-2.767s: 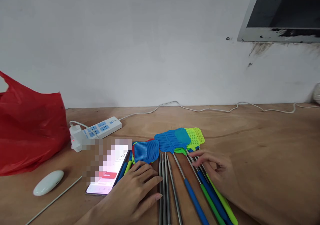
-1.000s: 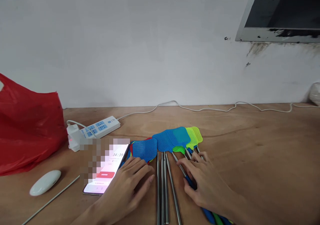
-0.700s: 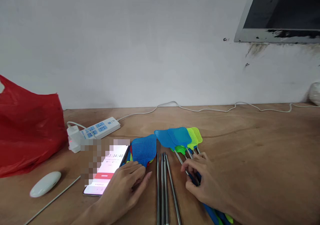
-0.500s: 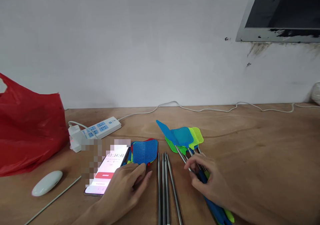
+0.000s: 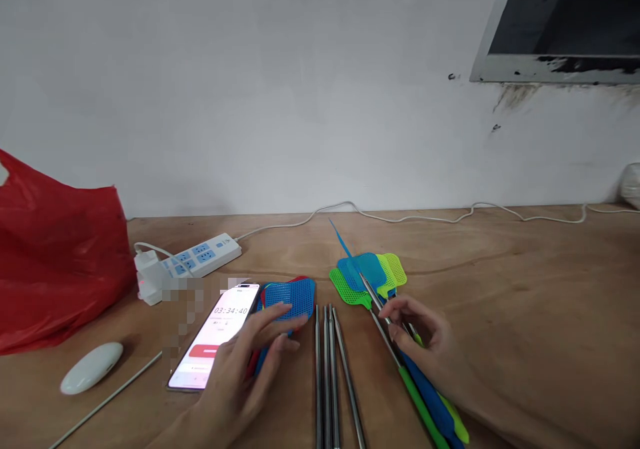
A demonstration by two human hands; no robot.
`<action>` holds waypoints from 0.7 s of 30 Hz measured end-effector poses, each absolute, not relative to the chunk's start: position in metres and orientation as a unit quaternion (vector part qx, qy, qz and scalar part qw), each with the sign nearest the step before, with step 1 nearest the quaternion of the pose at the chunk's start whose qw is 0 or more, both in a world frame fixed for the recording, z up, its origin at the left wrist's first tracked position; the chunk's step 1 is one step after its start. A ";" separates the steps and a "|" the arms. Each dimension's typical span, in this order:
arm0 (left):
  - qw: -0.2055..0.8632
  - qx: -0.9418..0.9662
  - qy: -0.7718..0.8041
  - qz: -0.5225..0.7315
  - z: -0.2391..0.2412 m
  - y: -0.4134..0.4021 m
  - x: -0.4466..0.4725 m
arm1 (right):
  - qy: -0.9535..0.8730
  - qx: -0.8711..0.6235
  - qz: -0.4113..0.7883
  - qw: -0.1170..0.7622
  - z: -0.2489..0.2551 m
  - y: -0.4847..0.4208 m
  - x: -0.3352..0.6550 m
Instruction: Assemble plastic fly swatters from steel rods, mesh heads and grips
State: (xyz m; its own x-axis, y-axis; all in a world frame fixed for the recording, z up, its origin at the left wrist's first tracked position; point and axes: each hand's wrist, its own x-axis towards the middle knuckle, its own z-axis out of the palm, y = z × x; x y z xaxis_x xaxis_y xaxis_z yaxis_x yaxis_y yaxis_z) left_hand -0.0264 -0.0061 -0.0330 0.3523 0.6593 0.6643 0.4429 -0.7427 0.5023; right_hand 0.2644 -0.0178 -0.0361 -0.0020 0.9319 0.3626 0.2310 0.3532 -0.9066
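Note:
My right hand pinches the metal shaft of a blue fly swatter between thumb and fingers. Its head is tilted up and seen nearly edge-on. Below it lie several more fly swatters with a green head, a blue head and a yellow-green head, their handles running toward me. My left hand is over a stack of fly swatter heads, blue on top with red under it. Its fingers are spread and grip nothing; whether they touch the stack I cannot tell. Several metal rods lie between my hands.
A lit phone lies beside my left hand. Further left are a white mouse, a red plastic bag and a white power strip with a plugged-in charger. A white cable runs along the wall.
The blue swatter in my right hand has turned and its head has risen, uncovering the green one. My left fingers have spread and lifted.

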 end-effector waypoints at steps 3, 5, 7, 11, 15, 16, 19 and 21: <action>0.152 0.814 0.343 0.444 -0.032 -0.006 -0.026 | -0.589 -0.458 0.374 0.551 -0.036 -0.015 0.265; 0.136 0.823 0.337 0.437 -0.030 -0.006 -0.027 | -0.570 -0.457 0.391 0.559 -0.034 -0.013 0.266; 0.121 0.824 0.331 0.445 -0.028 -0.005 -0.028 | -0.555 -0.455 0.404 0.568 -0.032 -0.012 0.265; 0.092 0.840 0.306 0.438 -0.027 0.000 -0.030 | -0.521 -0.432 0.461 0.574 -0.029 -0.010 0.265; 0.070 0.859 0.278 0.425 -0.031 0.004 -0.030 | -0.467 -0.410 0.545 0.562 -0.027 -0.007 0.267; 0.070 0.862 0.275 0.419 -0.031 0.004 -0.030 | -0.458 -0.402 0.562 0.559 -0.027 -0.006 0.267; 0.076 0.864 0.285 0.408 -0.029 0.004 -0.031 | -0.435 -0.363 0.613 0.551 -0.026 -0.005 0.270; 0.080 0.857 0.299 0.413 -0.025 0.002 -0.030 | -0.419 -0.332 0.653 0.536 -0.027 -0.004 0.270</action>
State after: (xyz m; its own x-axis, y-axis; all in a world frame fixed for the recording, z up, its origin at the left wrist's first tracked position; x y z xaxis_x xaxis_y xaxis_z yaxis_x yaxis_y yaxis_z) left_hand -0.0298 0.0016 -0.0249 0.4807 0.5788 0.6587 0.4460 -0.8082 0.3846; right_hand 0.2704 -0.0040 -0.0273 -0.2037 0.9789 0.0151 -0.4227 -0.0740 -0.9032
